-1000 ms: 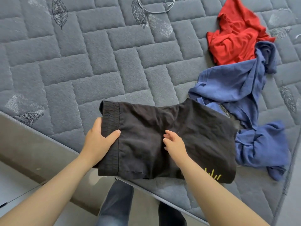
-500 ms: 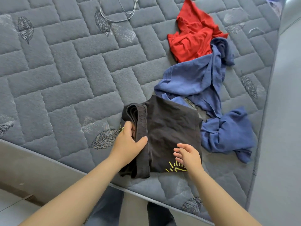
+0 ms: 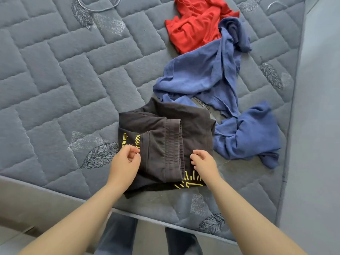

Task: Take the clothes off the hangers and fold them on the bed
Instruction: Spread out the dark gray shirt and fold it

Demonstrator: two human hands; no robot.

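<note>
A black garment (image 3: 165,142) with yellow print lies folded on the grey quilted mattress (image 3: 73,80), near its front edge. Its ribbed waistband runs down the middle of the folded pile. My left hand (image 3: 126,162) sits at the pile's left edge with its fingers loosely curled, and no cloth shows between them. My right hand (image 3: 203,163) rests its curled fingertips on the cloth just right of the waistband. A crumpled blue garment (image 3: 207,74) lies beyond and to the right, touching the black one. A crumpled red garment (image 3: 196,23) lies further back.
A thin wire hanger (image 3: 97,6) lies at the top edge of the view. The mattress's right edge (image 3: 294,89) borders a pale floor. My legs stand against the front edge, below the bed.
The black garment was folded again, with the waistband side laid over toward the right. My left hand let go of the waistband and moved back to the left edge. The view shifted right.
</note>
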